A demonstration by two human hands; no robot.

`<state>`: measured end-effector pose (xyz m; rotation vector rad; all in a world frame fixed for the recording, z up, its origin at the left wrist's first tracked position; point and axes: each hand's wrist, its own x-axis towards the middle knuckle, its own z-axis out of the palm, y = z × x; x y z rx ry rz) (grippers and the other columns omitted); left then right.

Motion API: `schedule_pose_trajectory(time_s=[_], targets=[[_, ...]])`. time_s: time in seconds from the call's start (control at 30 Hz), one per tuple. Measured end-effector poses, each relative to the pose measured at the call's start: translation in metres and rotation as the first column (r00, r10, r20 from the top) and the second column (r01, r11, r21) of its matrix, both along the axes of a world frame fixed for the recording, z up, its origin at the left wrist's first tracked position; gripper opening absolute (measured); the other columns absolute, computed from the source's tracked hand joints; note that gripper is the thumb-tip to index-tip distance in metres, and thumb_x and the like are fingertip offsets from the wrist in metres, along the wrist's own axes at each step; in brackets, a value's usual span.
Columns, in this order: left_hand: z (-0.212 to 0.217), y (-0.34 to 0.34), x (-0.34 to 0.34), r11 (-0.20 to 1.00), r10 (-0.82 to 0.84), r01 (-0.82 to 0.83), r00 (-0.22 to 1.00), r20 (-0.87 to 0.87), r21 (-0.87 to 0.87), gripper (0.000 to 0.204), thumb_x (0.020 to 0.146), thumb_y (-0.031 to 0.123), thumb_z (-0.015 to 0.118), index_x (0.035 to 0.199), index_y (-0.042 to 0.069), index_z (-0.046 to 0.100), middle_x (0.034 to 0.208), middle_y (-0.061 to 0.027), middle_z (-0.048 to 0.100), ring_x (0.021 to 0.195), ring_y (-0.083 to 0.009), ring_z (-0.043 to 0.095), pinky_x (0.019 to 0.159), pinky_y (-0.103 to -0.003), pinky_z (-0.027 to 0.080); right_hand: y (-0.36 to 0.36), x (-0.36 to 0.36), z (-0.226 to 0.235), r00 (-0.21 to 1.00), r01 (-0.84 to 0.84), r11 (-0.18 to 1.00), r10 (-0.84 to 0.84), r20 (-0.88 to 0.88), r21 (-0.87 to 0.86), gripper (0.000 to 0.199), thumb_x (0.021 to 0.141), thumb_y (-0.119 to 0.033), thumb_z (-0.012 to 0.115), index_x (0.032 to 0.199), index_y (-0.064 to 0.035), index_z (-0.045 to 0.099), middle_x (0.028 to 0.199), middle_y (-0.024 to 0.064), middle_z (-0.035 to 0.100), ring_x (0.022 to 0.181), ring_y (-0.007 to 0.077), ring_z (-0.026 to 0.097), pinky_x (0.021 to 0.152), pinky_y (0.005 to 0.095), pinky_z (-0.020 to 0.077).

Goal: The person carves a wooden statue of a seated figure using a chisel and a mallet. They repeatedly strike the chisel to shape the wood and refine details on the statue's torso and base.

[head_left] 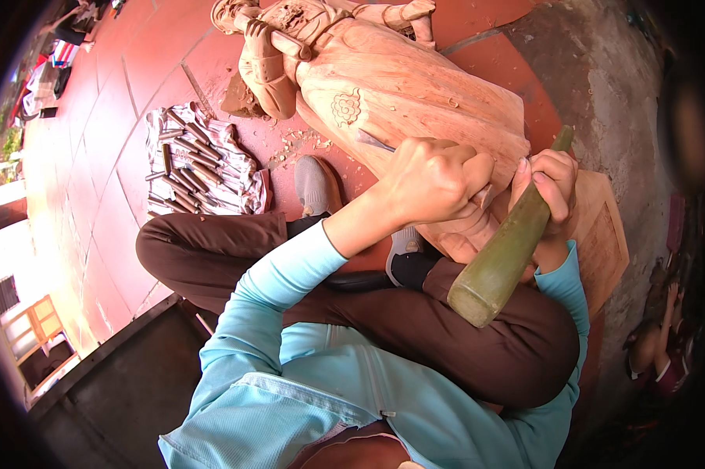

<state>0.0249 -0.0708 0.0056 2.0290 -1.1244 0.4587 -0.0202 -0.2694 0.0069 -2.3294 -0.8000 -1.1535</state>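
A large wooden statue (pixel 411 74) of a robed figure lies on its back across the floor in front of me. My left hand (pixel 438 178) is closed in a fist around a carving chisel. The chisel's metal blade (pixel 376 141) points left over the robe, near a carved cloud swirl (pixel 346 106); its handle is mostly hidden in the fist. My right hand (pixel 549 186) is wrapped round the narrower part of a green wooden mallet (pixel 499 264). The mallet's thick end hangs tilted toward me above my right thigh.
Several chisels (pixel 184 184) lie on a striped cloth (pixel 247 184) to the left. Wood chips (pixel 301 143) are scattered on the red tiled floor (pixel 110 148). A wood block (pixel 241 98) sits beside the statue. My crossed legs and grey shoe (pixel 316 184) are close by.
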Motion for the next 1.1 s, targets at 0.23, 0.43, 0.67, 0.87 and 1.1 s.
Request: schedule_pose_trajectory(time_s=[0.23,0.43,0.67,0.87,1.1], targets=[[0.012,-0.001,0.013,0.998,0.051,-0.051,0.999,-0.004,-0.048,0.013,0.068,0.008,0.064,0.065,0.01,0.052,0.051,-0.0046,0.05,0.042,-0.0215,0.053,0.039,-0.034,0.041,-0.001,-0.001,0.001,1.0,0.017,1.0,-0.017,-0.001,0.011,0.053,0.071,0.015,0.071,0.109,-0.0108,0.043,0.09,0.0081,0.054,0.075,0.0252,0.058,0.067,0.0394,0.0456],[0.019,0.004,0.026,0.986,0.098,-0.107,0.992,-0.077,-0.129,0.021,0.077,0.011,0.068,0.065,0.009,0.051,0.052,-0.007,0.05,0.045,-0.0253,0.055,0.041,-0.035,0.041,0.0,-0.002,-0.001,0.999,0.027,0.999,-0.026,-0.045,0.022,0.053,0.072,0.015,0.07,0.11,-0.0107,0.043,0.091,0.0087,0.054,0.075,0.0253,0.058,0.068,0.0398,0.0454],[0.012,0.003,0.036,0.983,0.07,-0.087,0.992,-0.107,-0.163,0.019,0.074,0.012,0.068,0.066,0.009,0.052,0.053,-0.0066,0.051,0.045,-0.026,0.055,0.042,-0.035,0.042,-0.002,-0.006,-0.003,0.994,0.06,0.998,-0.061,-0.089,-0.01,0.051,0.078,0.015,0.065,0.113,-0.0112,0.038,0.093,0.0094,0.054,0.078,0.0256,0.057,0.07,0.0402,0.0458],[0.006,0.002,0.023,0.997,0.057,-0.054,0.997,0.059,-0.054,0.015,0.067,0.014,0.065,0.068,0.011,0.05,0.053,-0.0039,0.048,0.045,-0.021,0.054,0.04,-0.035,0.043,-0.004,-0.005,-0.001,0.991,0.079,0.997,-0.079,-0.104,-0.007,0.051,0.078,0.014,0.065,0.113,-0.0113,0.038,0.093,0.0101,0.053,0.079,0.0256,0.056,0.07,0.0406,0.0462],[0.003,0.009,0.007,0.997,-0.056,0.057,0.998,0.024,-0.043,0.017,0.063,0.013,0.065,0.07,0.01,0.05,0.054,-0.0028,0.045,0.047,-0.0211,0.055,0.039,-0.036,0.042,0.001,-0.004,0.002,0.992,0.057,0.998,-0.058,-0.112,-0.005,0.053,0.077,0.014,0.067,0.114,-0.0116,0.04,0.093,0.0092,0.054,0.078,0.0256,0.057,0.07,0.0402,0.0459]])
